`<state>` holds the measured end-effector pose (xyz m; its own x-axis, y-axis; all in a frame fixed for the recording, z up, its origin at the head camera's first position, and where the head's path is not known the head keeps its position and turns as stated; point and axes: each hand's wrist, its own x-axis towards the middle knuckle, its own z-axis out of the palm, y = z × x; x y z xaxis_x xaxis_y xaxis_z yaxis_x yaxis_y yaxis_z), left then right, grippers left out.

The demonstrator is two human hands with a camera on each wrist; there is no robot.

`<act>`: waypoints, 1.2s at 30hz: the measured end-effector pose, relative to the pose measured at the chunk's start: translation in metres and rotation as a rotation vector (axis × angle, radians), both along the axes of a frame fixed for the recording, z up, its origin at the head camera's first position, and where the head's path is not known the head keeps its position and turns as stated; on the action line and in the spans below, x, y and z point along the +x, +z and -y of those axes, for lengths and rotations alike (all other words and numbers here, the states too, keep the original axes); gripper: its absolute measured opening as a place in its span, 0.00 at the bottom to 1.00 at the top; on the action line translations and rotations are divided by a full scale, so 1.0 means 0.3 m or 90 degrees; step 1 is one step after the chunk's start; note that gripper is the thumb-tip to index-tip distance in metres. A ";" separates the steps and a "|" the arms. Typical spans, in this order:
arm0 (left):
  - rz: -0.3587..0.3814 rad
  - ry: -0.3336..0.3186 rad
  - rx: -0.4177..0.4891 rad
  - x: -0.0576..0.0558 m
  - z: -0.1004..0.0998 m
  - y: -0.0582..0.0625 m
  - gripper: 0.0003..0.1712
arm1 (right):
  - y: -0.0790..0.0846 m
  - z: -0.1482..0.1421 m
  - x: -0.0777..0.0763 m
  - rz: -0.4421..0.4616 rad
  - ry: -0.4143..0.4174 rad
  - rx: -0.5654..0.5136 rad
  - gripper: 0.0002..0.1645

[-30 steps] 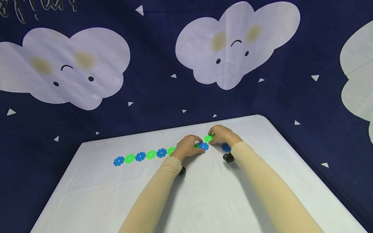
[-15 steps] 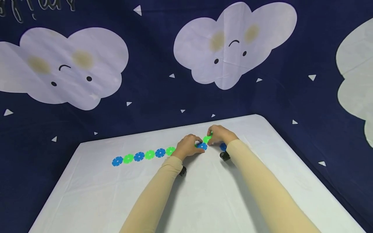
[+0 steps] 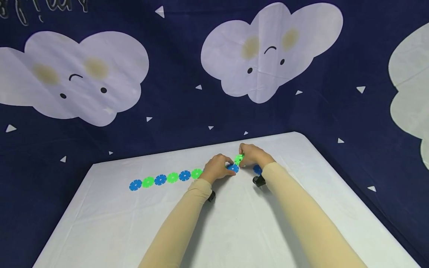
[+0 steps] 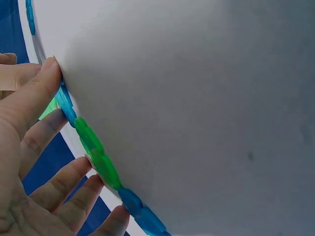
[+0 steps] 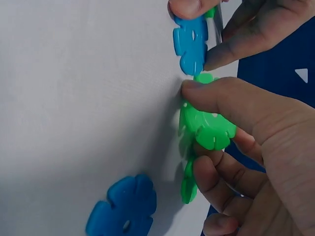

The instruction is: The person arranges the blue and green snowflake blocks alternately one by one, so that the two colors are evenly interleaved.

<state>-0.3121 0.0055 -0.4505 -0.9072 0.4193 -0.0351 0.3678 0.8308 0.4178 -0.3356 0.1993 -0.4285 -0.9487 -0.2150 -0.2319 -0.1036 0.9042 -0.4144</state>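
Note:
A row of alternating blue and green notched plastic discs [image 3: 160,180] runs across the white table. My left hand [image 3: 215,168] pinches the blue disc [image 3: 233,168] at the row's right end between thumb and forefinger; its other fingers touch the row in the left wrist view. My right hand [image 3: 253,154] pinches a green disc [image 5: 216,135], tilted off the table, against that blue disc's edge. Whether their slots interlock I cannot tell. Below it, another green disc [image 5: 188,183] stands on edge beside my right fingers. The row's middle is hidden behind my left hand.
A loose blue disc [image 3: 257,169] lies just right of the held pieces, partly under my right wrist. The table's far edge [image 3: 187,149] runs close behind the row. Behind it hangs a dark blue cloth [image 3: 177,108] printed with clouds.
The green disc in my right hand has come closer to the blue one and turned from nearly flat to tilted. My left hand has stayed in place on the blue disc.

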 end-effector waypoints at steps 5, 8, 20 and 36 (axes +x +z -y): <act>0.004 0.013 0.007 -0.001 -0.001 0.002 0.25 | 0.000 0.001 0.006 -0.015 0.013 0.008 0.30; 0.005 0.017 0.011 0.001 0.000 0.003 0.25 | 0.002 -0.002 0.004 -0.020 0.026 0.006 0.34; 0.012 0.036 0.020 0.004 0.000 0.003 0.26 | 0.016 -0.002 0.011 -0.021 0.045 0.020 0.33; 0.006 0.042 0.010 0.000 0.002 0.002 0.27 | 0.004 -0.035 0.012 -0.034 0.070 0.026 0.32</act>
